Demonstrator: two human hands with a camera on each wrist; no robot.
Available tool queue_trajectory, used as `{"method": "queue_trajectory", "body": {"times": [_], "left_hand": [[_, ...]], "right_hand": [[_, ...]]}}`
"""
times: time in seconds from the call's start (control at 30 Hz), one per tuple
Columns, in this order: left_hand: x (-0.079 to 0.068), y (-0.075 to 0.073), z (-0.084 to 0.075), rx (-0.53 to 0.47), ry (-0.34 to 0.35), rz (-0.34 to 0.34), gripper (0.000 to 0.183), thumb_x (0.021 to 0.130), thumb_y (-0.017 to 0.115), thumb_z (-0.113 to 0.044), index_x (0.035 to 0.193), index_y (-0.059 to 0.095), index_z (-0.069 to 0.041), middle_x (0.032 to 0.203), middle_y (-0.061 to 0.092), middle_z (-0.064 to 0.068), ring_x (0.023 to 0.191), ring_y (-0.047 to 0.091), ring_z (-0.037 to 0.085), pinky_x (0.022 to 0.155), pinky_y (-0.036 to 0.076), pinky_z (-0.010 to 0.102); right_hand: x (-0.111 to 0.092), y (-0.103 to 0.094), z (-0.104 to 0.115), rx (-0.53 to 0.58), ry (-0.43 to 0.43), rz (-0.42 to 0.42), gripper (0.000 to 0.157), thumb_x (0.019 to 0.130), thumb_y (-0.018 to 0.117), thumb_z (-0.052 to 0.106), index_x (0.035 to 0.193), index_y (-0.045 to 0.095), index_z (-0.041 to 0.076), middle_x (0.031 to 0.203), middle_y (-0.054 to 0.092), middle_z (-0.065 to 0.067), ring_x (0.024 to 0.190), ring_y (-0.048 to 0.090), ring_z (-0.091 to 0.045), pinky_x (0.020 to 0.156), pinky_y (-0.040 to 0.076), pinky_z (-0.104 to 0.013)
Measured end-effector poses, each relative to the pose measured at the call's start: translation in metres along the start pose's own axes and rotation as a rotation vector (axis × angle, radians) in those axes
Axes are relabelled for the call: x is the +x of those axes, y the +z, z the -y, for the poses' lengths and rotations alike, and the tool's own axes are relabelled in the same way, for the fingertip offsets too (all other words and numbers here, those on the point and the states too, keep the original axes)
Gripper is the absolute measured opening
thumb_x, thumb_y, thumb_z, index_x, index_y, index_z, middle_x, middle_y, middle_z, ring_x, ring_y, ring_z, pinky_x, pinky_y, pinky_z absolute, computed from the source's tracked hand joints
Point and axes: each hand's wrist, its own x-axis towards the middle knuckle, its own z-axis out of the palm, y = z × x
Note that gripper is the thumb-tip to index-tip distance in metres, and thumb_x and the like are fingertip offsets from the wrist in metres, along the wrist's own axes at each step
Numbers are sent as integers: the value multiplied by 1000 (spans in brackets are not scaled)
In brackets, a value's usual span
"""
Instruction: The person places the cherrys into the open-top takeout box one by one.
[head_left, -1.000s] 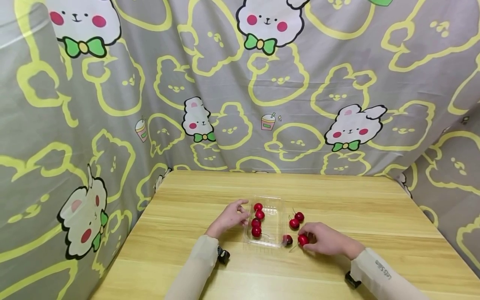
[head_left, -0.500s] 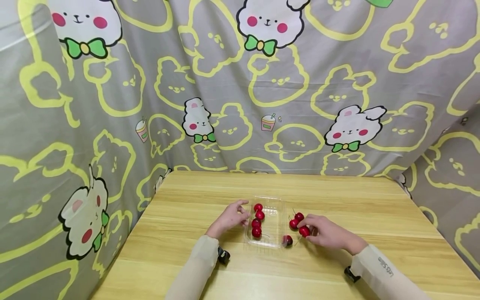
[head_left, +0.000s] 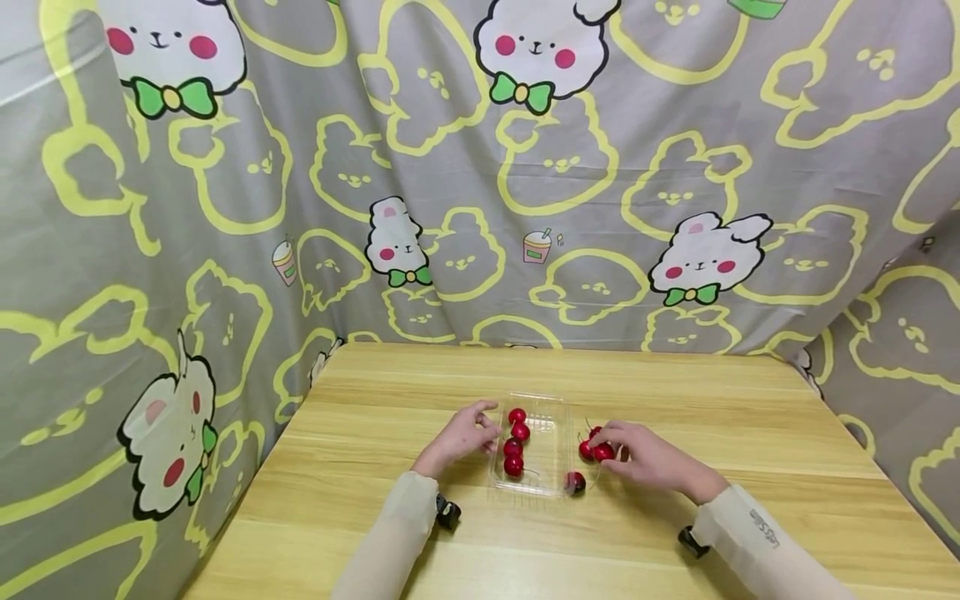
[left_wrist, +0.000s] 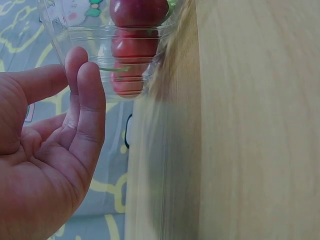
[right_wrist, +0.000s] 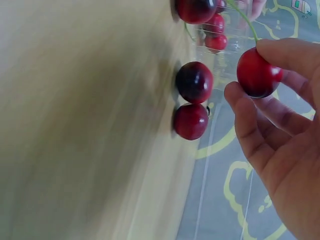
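Note:
My right hand (head_left: 651, 457) pinches a red cherry (right_wrist: 257, 72) between thumb and fingertips, its green stem pointing up and away. In the head view this cherry overlaps a pair on the table, a cherry (right_wrist: 194, 82) and another cherry (right_wrist: 190, 121) side by side. A darker cherry (head_left: 575, 482) lies by the near right corner of a clear plastic box (head_left: 551, 442). Several cherries (head_left: 513, 447) sit in a row along the left side inside that box. At its left wall is my left hand (head_left: 463, 433), fingers loosely extended and fingertips (left_wrist: 89, 75) right at the plastic.
The pale wooden table (head_left: 360, 525) carries the box and cherries. A grey curtain (head_left: 465, 183) with yellow outlines and cartoon animals hangs behind the table and along both sides. Dark wrist devices, one on the left wrist (head_left: 447, 511), sit under both sleeves.
My right hand has carried its cherry away from the lone cherry by the box corner, toward the far pair and slightly left. My left hand and the box have stayed put.

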Motion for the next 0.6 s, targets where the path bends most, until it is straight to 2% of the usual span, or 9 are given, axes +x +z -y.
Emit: {"method": "queue_trajectory", "body": {"times": [0.13, 0.23, 0.43, 0.6], "left_hand": [[-1, 0, -1, 11, 0, 2, 56, 90, 61, -2, 141, 37, 4, 87, 58, 13, 62, 61, 17, 61, 58, 32], [-5, 0, -8, 12, 3, 4, 55, 90, 59, 0, 140, 36, 6, 88, 58, 16, 62, 61, 18, 63, 58, 34], [-18, 1, -28, 5, 5, 13, 53, 91, 58, 3, 139, 36, 9, 89, 58, 21, 63, 62, 20, 64, 58, 36], [-20, 2, -32, -1, 9, 3, 53, 90, 58, 3, 138, 36, 10, 89, 58, 21, 62, 62, 19, 63, 58, 35]], "right_hand": [[6, -2, 3, -21, 38, -6, 27, 83, 70, 7, 110, 63, 8, 97, 59, 7, 78, 53, -5, 64, 53, -28], [10, -4, 7, -41, 57, -2, 28, 83, 70, 7, 110, 63, 6, 95, 59, 8, 80, 52, -5, 64, 52, -29], [21, -9, 14, -68, 42, -24, 29, 82, 70, 7, 110, 63, 4, 93, 60, 7, 78, 52, -7, 65, 49, -27], [30, -10, 17, -79, 44, -27, 29, 84, 68, 10, 113, 65, 9, 97, 58, 7, 76, 50, -9, 65, 47, -25]]}}
